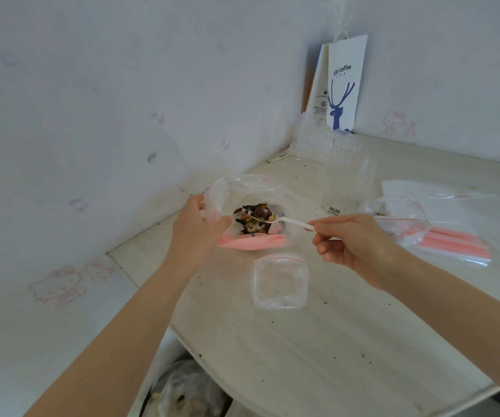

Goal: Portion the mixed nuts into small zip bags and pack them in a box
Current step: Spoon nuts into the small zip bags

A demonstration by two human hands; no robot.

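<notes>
A large clear bag [254, 188] with a pink zip strip lies open on the table and holds mixed nuts [250, 225]. My left hand [200, 227] grips the bag's left edge and keeps the mouth open. My right hand [354, 239] pinches the handle of a white plastic spoon [290, 220]; its bowl, loaded with nuts, sits over the pile inside the bag. A small empty zip bag [280, 281] with a red line at its top lies flat on the table, just in front of the big bag.
A stack of unused zip bags [453, 236] with pink strips lies at the right. A tall clear plastic cup [348, 173] stands behind the spoon. A white paper coffee bag [343, 85] leans in the wall corner. The table [302, 356] has a curved front edge; a bin with plastic [188, 389] sits below.
</notes>
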